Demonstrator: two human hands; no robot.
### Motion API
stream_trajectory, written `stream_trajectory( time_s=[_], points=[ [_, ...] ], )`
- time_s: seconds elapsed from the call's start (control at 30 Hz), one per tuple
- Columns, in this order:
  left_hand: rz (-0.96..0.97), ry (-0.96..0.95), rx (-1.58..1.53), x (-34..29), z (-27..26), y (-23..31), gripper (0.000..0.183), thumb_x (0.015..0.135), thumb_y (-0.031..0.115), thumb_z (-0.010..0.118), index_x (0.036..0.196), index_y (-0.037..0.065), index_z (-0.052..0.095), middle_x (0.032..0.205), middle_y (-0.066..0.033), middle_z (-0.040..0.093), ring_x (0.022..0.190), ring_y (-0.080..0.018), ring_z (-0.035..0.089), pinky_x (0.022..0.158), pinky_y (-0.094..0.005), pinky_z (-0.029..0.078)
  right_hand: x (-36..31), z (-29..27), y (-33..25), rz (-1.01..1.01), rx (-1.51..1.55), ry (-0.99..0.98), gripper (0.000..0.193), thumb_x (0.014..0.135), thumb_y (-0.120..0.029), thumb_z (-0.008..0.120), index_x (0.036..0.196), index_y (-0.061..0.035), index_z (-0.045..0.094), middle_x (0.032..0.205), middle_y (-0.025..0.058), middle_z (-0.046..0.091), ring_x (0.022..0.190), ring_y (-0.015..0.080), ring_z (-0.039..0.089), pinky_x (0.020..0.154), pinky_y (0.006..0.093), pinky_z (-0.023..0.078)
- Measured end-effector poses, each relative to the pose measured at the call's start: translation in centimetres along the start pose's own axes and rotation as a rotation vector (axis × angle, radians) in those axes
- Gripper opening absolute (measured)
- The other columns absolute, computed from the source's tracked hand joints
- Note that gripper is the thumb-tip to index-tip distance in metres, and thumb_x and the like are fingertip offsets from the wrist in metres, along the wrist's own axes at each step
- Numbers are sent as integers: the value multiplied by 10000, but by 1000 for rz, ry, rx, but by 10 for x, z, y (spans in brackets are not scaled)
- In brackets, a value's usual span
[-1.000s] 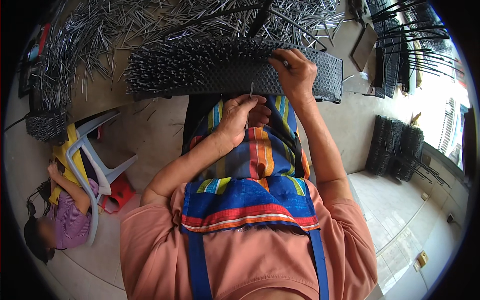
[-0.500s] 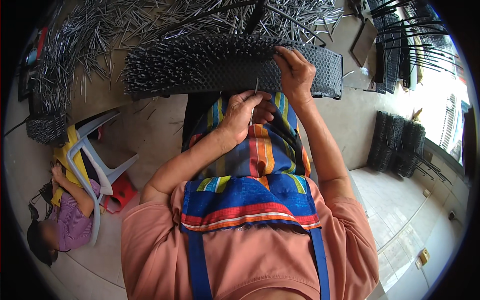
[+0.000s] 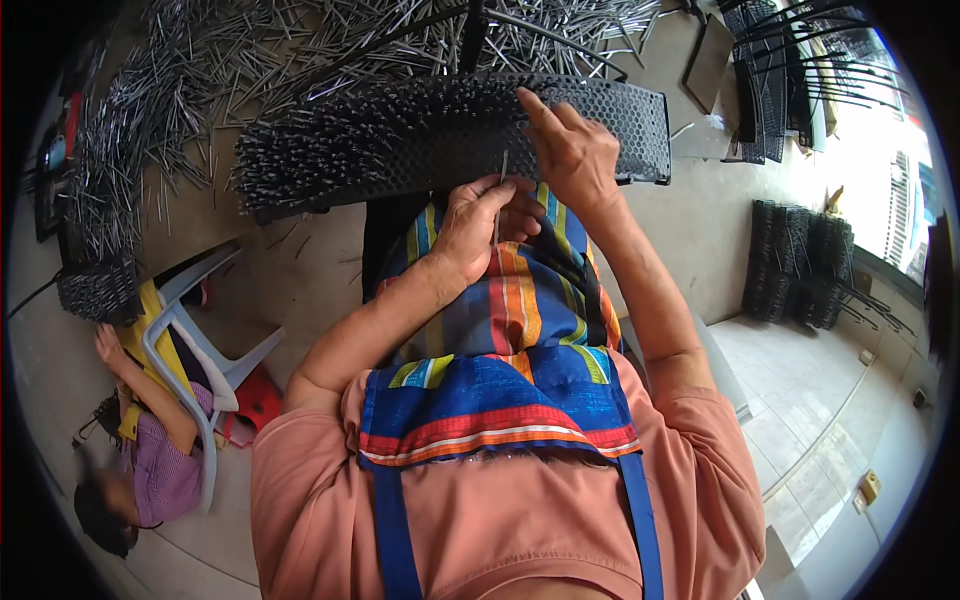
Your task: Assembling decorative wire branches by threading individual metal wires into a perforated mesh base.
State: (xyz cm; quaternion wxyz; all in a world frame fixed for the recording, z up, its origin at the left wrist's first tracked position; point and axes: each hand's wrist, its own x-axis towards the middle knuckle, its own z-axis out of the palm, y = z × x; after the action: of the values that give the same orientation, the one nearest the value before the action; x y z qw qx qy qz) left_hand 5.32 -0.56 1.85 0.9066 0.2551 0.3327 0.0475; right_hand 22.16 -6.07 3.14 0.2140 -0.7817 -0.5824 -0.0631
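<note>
Across my lap edge lies a long black perforated panel (image 3: 640,130), its left and far parts densely filled with upright thin metal rods (image 3: 310,150). My left hand (image 3: 478,222) is closed below the panel's near edge around a thin metal rod (image 3: 504,163), which sticks up past the thumb. Whether more rods are in that palm I cannot tell. Over the panel, right of its middle, is my right hand (image 3: 575,150). Its index finger is stretched toward the far edge of the rod-filled area, the other fingers are bent, and no rod shows in it.
Loose metal rods (image 3: 200,60) lie heaped beyond the panel, with a dark metal frame (image 3: 475,40) among them. A person (image 3: 170,460) works at the left by a grey plastic chair (image 3: 200,340) and another rod-filled block (image 3: 97,288). Black wire bundles (image 3: 790,265) stand at the right.
My right hand has shifted slightly left and gone from a pinch to a stretched index finger. The left hand stays at the near edge. The person at the left has raised an arm.
</note>
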Motion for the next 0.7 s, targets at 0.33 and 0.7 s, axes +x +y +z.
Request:
stream_trajectory(
  time_s=[0.33,0.7],
  points=[
    [-71,-107,52,7,11,1,170,963,178,557,978,40,655,805,-90,703,652,-144,671,578,-260,539,-27,2,-4,454,1027,-106,133,778,17,716,902,-28,701,751,-16,612,636,46,554,537,202,423],
    [113,-18,104,20,10,5,146,942,102,586,1053,32,650,874,-92,708,735,-141,681,630,-219,531,-18,-5,-1,722,1217,-227,82,817,-45,700,858,22,679,699,10,648,599,54,559,514,233,453]
  ],
)
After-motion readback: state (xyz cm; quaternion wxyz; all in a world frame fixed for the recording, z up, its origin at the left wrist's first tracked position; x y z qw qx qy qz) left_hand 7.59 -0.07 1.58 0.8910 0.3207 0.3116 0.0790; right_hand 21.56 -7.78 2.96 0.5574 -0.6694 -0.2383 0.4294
